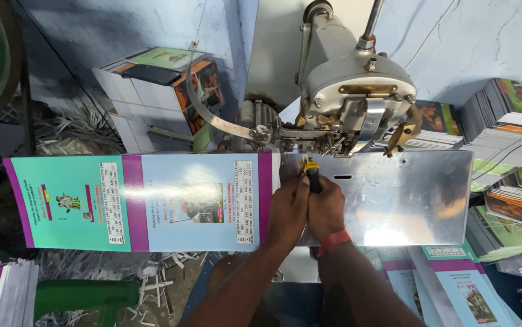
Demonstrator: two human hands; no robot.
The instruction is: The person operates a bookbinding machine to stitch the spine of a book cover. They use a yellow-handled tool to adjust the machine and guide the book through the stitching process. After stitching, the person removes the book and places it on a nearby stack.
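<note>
— Where are your hands?

— Together at the middle. My left hand (286, 209) presses against my right hand (325, 206), and both are closed around a screwdriver (312, 175) with a yellow and black handle, its tip pointing up under the head of the grey stitching machine (357, 91).

— What lies to the left?

— A long printed cover sheet (140, 203), teal and pale blue with purple bands, flat and reaching up to my left hand. Paper trimmings (152, 275) litter the floor below it.

— And to the right?

— The shiny metal plate (406, 194) of the machine, which my right hand rests on. A red band (334, 241) circles that wrist. Stacks of booklets (506, 121) stand beyond the plate.
</note>
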